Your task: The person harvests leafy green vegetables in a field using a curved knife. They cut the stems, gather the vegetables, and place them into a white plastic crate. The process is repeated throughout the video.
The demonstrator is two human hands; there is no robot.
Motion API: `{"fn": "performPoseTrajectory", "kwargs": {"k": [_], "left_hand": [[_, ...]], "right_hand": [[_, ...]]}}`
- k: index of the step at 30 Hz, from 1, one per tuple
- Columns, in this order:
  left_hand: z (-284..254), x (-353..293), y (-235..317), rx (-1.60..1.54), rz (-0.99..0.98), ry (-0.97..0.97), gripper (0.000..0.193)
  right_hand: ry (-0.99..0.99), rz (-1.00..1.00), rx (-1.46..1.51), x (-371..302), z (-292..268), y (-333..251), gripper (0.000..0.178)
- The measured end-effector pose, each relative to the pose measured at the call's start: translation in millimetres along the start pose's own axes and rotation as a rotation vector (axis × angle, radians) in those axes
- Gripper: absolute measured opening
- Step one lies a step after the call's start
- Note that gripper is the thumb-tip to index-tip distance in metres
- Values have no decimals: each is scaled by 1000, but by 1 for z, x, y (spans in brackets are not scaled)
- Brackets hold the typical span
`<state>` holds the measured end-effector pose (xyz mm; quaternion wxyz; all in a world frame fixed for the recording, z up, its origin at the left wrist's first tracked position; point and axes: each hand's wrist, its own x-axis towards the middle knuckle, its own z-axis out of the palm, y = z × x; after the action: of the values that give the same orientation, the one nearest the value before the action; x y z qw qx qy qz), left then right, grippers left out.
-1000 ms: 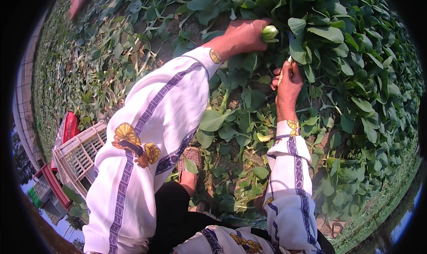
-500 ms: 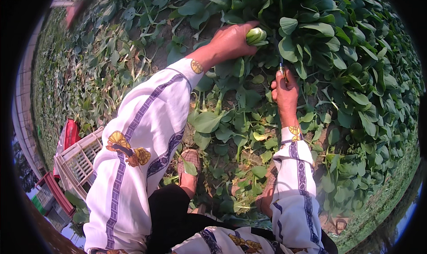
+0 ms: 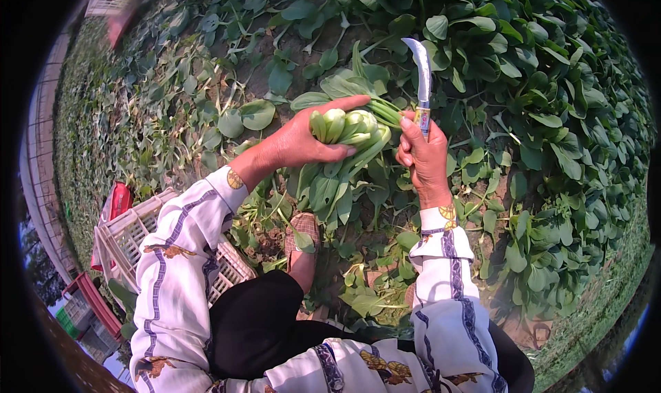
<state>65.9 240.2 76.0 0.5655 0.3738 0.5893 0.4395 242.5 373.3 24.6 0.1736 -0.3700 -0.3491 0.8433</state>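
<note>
My left hand (image 3: 310,137) is closed round several heads of bok choy (image 3: 358,126), their pale cut bases facing up and left and their leaves hanging below and behind. In my right hand (image 3: 423,155) is a curved harvesting knife (image 3: 423,69), its blade pointing up and away from me. The right thumb and fingers wrap the short handle, close beside the bok choy stems at the left hand. Whether the right fingertips also touch those stems I cannot tell.
Dense growing bok choy (image 3: 551,117) fills the right and far side. Loose leaves and stubs litter the soil to the left. A cream plastic crate (image 3: 148,221) stands at my left, beside a red object (image 3: 118,200). My shoe (image 3: 303,238) is below the hands.
Both hands have drawn back from the growing plants. My left hand now carries several bok choy heads toward me, and the knife blade, earlier among leaves, is raised in view.
</note>
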Motion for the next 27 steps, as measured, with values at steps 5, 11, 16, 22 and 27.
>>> {"fn": "performPoseTrajectory", "kwargs": {"k": [5,11,16,22,27], "left_hand": [[36,-68,18,11,-62,-18,73],[77,-127,0,-195,-72,52,60],[95,-156,-17,-503,-192,149,56],[93,-158,-18,-378,-202,38,59],[75,-163,-25,-361,-187,20,70]], "right_hand": [[43,209,119,-75,6,6,18],[74,62,455,-132,0,30,15],[213,-44,-278,-166,-13,41,31],[24,49,-103,-156,19,53,25],[141,10,38,-148,-15,40,21]]}}
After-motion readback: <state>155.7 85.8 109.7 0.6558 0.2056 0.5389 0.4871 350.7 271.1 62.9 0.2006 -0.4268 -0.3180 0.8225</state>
